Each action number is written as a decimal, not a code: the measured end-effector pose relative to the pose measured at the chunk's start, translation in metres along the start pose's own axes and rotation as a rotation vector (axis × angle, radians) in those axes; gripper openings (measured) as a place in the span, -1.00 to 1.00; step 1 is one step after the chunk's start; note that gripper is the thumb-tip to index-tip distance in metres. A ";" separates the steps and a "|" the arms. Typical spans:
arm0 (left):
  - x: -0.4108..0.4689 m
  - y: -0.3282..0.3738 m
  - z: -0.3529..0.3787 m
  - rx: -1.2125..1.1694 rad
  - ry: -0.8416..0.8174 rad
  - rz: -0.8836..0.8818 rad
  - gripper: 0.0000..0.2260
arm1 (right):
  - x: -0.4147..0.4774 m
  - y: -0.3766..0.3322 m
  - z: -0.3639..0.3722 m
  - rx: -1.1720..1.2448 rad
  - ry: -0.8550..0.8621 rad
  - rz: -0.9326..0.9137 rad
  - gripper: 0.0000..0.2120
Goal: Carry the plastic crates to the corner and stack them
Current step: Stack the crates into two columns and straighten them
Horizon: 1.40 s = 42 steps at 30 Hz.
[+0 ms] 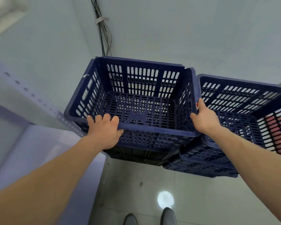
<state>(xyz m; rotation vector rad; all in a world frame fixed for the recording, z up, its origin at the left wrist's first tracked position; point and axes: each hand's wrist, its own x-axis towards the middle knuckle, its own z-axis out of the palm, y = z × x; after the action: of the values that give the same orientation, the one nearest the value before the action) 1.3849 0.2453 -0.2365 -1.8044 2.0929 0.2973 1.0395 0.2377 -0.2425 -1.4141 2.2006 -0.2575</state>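
The blue crate (141,78) is in the corner of the room, where two pale walls meet and a bundle of cables (104,38) runs down. It is empty and sits over other dark crates (136,153); I cannot tell if it rests fully on them. The left grip (104,127), a bare hand, is closed on the near rim, with the fingers curled over the edge into the crate. The right grip (204,117) is closed around the rim at the near right corner. Just beside on the right is a second blue crate (234,98), also on top of lower crates (201,164). On the left is a grey metal shelf (39,101). Below, two shoes (169,215) are on the tiled floor (136,192).
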 end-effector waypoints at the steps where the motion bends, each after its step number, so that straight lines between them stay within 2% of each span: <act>1: 0.000 0.000 -0.002 -0.005 -0.012 -0.003 -0.70 | -0.001 0.001 0.000 0.012 -0.004 -0.003 -0.33; 9: 0.003 0.001 -0.013 -0.005 -0.089 -0.010 -0.81 | -0.009 0.007 0.004 0.040 -0.014 -0.010 -0.28; 25: 0.006 0.006 -0.017 0.008 -0.102 -0.041 -0.82 | 0.001 0.006 0.005 0.021 0.013 0.022 -0.29; 30: 0.009 0.006 -0.018 0.024 -0.117 -0.034 -0.84 | -0.006 0.014 0.007 0.279 -0.033 0.140 -0.21; 32: 0.013 0.005 -0.019 0.029 -0.136 -0.031 -0.87 | -0.005 0.017 0.010 0.356 -0.057 0.195 -0.31; 34: 0.018 0.004 -0.020 0.019 -0.164 -0.029 -0.93 | -0.002 0.016 0.012 0.430 -0.068 0.218 -0.60; 36: 0.023 0.003 -0.020 0.005 -0.183 -0.028 -0.97 | 0.000 0.016 0.013 0.482 -0.066 0.213 -0.80; 38: 0.026 0.002 -0.019 -0.009 -0.189 -0.025 -0.90 | 0.001 0.018 0.013 0.487 -0.063 0.184 -0.87; 42: 0.029 -0.001 -0.016 -0.001 -0.181 -0.021 -0.82 | 0.003 0.019 0.016 0.484 -0.046 0.148 -0.86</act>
<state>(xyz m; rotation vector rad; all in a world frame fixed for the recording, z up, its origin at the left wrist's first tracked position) 1.3802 0.2128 -0.2329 -1.7294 1.9487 0.4384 1.0315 0.2449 -0.2648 -0.9785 2.0113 -0.6469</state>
